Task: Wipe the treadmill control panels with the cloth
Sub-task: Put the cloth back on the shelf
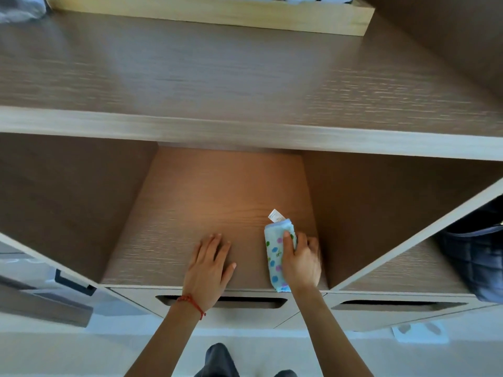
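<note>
A folded light-blue cloth (274,257) with coloured dots and a white tag lies on the floor of the middle wooden compartment (190,219). My right hand (300,261) grips its right side, the thumb across the top of the fabric. My left hand (208,263) rests flat on the compartment floor to the left, fingers straight, a red string round the wrist. No treadmill control panel is in view.
A wooden shelf (245,77) runs above the compartment, with a pale wooden tray (245,17) at its back. A dark quilted bag (479,254) sits in the right compartment. Drawer fronts with cut-out handles (400,306) lie below. A cabinet door with a black handle (73,282) stands at left.
</note>
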A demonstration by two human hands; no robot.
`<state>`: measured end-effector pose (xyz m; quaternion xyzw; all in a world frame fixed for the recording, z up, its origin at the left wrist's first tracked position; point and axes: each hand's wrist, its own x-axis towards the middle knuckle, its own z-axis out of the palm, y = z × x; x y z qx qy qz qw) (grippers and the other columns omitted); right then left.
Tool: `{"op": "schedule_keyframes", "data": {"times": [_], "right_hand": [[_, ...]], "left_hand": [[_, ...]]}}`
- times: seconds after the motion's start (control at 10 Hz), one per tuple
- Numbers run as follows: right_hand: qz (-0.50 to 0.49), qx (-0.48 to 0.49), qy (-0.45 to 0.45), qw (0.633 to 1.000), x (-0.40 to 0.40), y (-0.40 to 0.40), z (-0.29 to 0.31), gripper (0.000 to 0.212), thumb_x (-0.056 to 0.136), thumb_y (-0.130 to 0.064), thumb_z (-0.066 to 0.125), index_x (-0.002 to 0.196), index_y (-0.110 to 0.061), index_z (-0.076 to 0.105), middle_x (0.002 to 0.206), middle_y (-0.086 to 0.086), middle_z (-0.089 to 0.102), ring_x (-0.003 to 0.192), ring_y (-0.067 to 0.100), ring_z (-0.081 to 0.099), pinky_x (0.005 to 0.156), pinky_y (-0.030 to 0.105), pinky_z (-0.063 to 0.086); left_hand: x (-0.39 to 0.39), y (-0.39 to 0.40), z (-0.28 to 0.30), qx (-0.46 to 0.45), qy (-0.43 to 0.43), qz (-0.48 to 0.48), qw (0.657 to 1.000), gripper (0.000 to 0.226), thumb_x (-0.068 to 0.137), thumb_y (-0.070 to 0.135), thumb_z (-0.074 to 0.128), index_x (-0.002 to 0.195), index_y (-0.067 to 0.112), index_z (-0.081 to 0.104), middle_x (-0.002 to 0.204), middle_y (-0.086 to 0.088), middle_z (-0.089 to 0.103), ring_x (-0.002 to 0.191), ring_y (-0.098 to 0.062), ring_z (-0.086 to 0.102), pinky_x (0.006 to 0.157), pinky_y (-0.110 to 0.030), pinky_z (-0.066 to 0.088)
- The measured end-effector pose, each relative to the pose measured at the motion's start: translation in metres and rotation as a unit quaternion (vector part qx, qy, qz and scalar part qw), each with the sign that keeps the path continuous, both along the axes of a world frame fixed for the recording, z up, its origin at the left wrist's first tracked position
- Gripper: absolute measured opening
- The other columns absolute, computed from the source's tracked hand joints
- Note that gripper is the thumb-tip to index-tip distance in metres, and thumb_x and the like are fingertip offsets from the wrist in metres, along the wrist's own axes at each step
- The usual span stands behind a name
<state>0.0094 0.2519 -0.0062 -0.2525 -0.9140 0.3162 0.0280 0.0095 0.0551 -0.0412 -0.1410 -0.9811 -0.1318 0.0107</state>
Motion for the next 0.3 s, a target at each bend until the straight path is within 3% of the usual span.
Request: {"op": "schedule_keyframes", "data": {"times": [0.2,0.3], "right_hand": [[0.023,-0.049,0.023,0.998,0.007,0.003,0.01,0.044,0.094,-0.044,0.038,0.128,-0.018,0.047,0.127,0.008,0.047,0.114,0.024,0.048,0.093,0.037,0.042],[0.033,-0.047,0.07,0.996,0.016,0.005,0.016,0.046,0.094,-0.042,0.041,0.132,-0.017,0.045,0.132,0.008,0.046,0.12,0.025,0.045,0.097,0.04,0.042]], "left_hand": [[0.006,0.002,0.003,-0.007,0.007,0.006,1.0,0.074,0.098,0.051,0.008,0.114,0.005,0.064,0.121,-0.019,0.059,0.118,-0.032,0.048,0.094,-0.052,0.037],[0.012,0.007,0.01,0.014,0.055,0.013,0.998,0.072,0.098,0.051,0.01,0.115,0.005,0.063,0.122,-0.018,0.058,0.113,-0.034,0.052,0.094,-0.05,0.04]]}}
